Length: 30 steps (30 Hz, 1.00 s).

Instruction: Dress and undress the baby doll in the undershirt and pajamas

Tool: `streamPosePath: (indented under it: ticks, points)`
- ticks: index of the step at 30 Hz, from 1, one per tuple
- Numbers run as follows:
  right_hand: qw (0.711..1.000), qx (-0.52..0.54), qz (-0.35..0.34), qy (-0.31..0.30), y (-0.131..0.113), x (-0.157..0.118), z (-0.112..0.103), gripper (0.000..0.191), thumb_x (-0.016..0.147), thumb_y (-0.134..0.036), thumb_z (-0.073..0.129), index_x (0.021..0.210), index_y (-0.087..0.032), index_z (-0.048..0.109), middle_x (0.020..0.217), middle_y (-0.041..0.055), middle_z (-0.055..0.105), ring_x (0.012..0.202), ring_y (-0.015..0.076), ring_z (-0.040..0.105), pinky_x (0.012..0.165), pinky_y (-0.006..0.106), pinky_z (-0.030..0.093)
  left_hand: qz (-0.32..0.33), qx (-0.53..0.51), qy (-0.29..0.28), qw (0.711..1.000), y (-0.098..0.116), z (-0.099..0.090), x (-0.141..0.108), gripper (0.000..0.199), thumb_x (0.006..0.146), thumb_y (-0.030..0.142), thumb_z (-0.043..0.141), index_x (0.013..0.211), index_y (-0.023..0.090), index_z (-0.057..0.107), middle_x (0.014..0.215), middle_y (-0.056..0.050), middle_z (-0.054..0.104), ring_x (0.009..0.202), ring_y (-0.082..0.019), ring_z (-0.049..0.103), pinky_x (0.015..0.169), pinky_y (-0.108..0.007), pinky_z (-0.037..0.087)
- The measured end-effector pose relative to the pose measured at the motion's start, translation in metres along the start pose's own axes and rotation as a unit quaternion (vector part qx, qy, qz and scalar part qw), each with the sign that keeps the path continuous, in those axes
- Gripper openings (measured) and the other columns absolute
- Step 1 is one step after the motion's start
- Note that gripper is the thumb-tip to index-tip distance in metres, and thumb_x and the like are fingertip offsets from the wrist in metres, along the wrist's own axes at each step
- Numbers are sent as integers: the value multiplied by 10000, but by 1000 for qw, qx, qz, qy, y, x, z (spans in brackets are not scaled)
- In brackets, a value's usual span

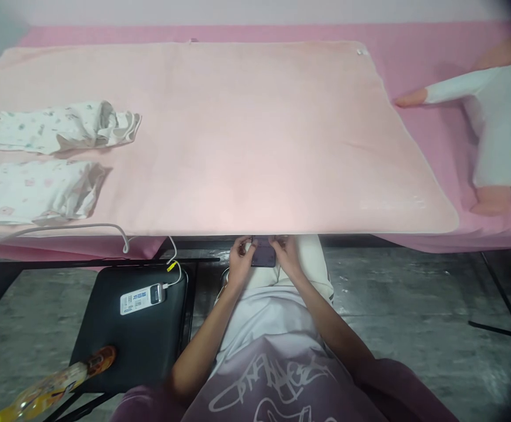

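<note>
A dark smartphone (pixel 264 253) is held low over my lap, just under the table's near edge. My left hand (pixel 241 258) grips its left side, with the thumb on the screen. On the opposite side my right hand (pixel 285 253) holds it, thumb likewise resting on the glass. The table edge hides the top of the phone, and what the screen shows is too dim to read.
A pink padded mat (pixel 255 135) covers the table. Two folded patterned cloths, one upper (pixel 61 126) and one lower (pixel 35 190), lie left. A doll (pixel 497 123) in white clothes lies right. A black stool (pixel 136 346) carries a power bank (pixel 136 300) with cable and a bottle (pixel 53 387).
</note>
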State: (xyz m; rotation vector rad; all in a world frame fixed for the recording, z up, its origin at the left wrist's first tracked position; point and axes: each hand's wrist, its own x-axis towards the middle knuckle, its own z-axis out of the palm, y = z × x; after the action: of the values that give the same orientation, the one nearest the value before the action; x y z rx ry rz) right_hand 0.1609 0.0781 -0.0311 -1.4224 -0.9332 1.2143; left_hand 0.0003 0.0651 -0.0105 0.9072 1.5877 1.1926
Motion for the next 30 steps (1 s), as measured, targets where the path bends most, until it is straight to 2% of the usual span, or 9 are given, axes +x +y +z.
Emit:
streamPosePath:
  ticks: [3, 8, 15, 18, 26, 30]
  points:
    - [1000, 0, -19, 2, 7, 1, 4, 517, 883, -516, 864, 1201, -245, 559, 1013, 45, 695, 934, 254, 689, 821, 392, 598, -19, -22, -11, 1000, 4, -2, -3, 388, 917, 553, 812, 1079, 201, 786, 1118, -92, 803, 1045, -239, 725, 955, -327, 551]
    - [999, -6, -48, 12, 13, 4, 9, 597, 848, -515, 905, 1259, -243, 568, 1096, 81, 706, 1057, 287, 697, 900, 439, 630, -30, -37, -12, 999, 4, -2, -4, 412, 911, 589, 810, 1055, 204, 778, 1139, -102, 814, 1099, -269, 743, 978, -348, 570]
    - [999, -24, -16, -20, 1, -3, -8, 336, 954, -508, 716, 1121, -249, 582, 1037, 60, 693, 969, 254, 674, 848, 390, 572, -21, -50, -22, 998, -1, -8, -3, 369, 946, 523, 742, 1101, 197, 821, 1232, -116, 825, 1251, -291, 728, 1159, -398, 524]
    - [999, -24, -21, -29, -1, -7, -15, 331, 944, -500, 718, 1128, -254, 591, 1048, 55, 687, 980, 251, 670, 858, 384, 560, -22, -51, -35, 998, 0, -12, -5, 385, 955, 497, 724, 1176, 204, 840, 1327, -122, 819, 1332, -302, 711, 1233, -425, 485]
    - [999, -27, -18, -43, 5, -8, -14, 384, 889, -436, 779, 1160, -264, 570, 1077, 40, 660, 850, 209, 618, 798, 361, 542, -6, -46, -47, 998, -1, -19, -10, 380, 940, 507, 754, 1177, 225, 844, 1369, -126, 817, 1362, -321, 710, 1255, -464, 487]
    - [999, -14, -22, -41, 2, -8, -16, 322, 922, -461, 719, 1134, -258, 587, 1126, 57, 662, 950, 229, 641, 895, 379, 549, -9, -35, -46, 998, 0, -20, -11, 364, 947, 503, 746, 1168, 232, 848, 1360, -121, 822, 1359, -319, 711, 1262, -465, 480]
